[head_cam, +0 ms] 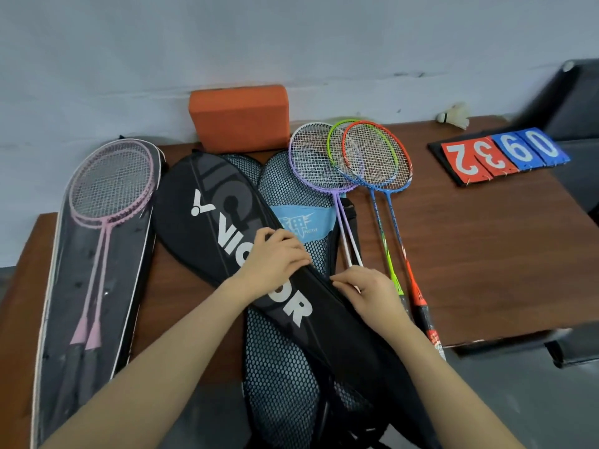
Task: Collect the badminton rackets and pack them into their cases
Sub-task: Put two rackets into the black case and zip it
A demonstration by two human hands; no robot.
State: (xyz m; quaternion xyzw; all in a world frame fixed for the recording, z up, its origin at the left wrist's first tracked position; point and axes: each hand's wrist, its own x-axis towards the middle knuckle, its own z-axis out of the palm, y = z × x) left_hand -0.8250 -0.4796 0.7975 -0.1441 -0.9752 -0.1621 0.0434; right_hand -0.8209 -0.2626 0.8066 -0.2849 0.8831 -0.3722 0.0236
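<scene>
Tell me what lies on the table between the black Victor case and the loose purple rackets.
In the head view, mesh cases lie there, one with a light blue label, partly tucked under the black Victor case and under the purple rackets' heads.

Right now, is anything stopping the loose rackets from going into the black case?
Yes. The black Victor case looks closed, with both hands, left hand and right hand, at its edge. The loose rackets lie beside it, on the mesh cases.
</scene>
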